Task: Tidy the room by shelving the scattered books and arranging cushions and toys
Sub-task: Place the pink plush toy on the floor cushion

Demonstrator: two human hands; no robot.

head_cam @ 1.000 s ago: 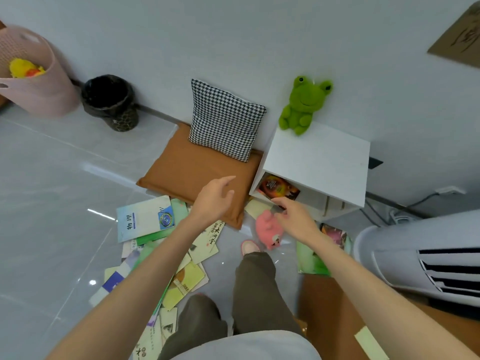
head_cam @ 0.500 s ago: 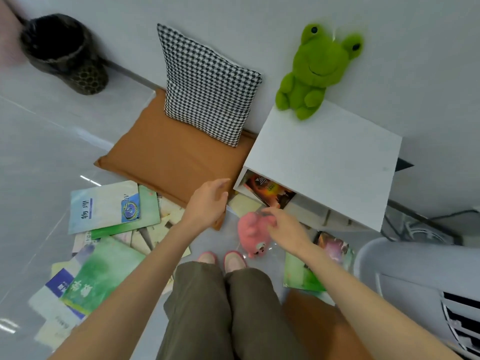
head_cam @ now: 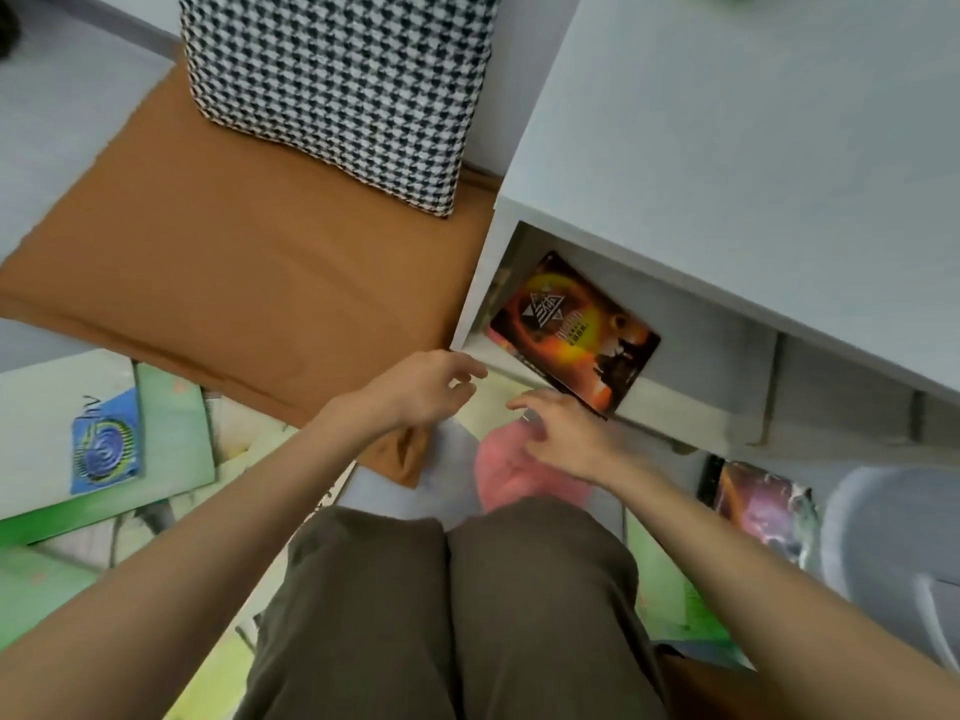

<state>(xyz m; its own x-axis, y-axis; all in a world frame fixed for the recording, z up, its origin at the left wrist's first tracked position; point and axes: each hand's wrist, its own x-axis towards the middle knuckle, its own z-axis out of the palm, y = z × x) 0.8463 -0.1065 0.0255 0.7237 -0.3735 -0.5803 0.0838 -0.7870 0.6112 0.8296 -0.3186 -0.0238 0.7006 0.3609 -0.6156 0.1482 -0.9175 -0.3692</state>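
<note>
White shelf (head_cam: 727,148), left compartment holding orange book (head_cam: 574,330), slanted for lack of neighbours. Pink plush toy (head_cam: 511,467) on floor just below, under right hand (head_cam: 571,439), fingers spread, seemingly reaching for it. Left hand (head_cam: 421,392) alongside, loosely curled, empty.

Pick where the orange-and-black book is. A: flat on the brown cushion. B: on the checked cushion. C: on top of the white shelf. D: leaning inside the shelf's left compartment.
D: the orange-and-black book leans inside the left compartment of the white shelf, beneath its top panel.
</note>
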